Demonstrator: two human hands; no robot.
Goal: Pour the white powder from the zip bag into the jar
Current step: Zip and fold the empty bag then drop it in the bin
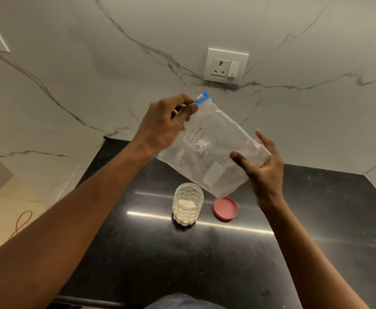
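One zip bag [214, 148], one jar [188, 205] — perhaps half-full.

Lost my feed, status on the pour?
Left hand pinching blue zip slider of clear zip bag; right hand supporting it. Open glass jar part-filled. Nothing blocking.

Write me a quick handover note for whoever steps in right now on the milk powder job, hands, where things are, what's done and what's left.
Left hand: pinching the blue zip strip at the top corner of the zip bag, holding it in the air.
Right hand: open, fingers cupping the bag's lower right edge.
Bag: tilted above the counter, behind the jar; it looks nearly empty, with a little powder at its lower end.
Jar: upright on the black counter, open, partly filled with white powder.
Red lid: off, lying on the counter to the right of the jar.
Done: it seems most of the powder is in the jar.
Left: tip in any remainder.
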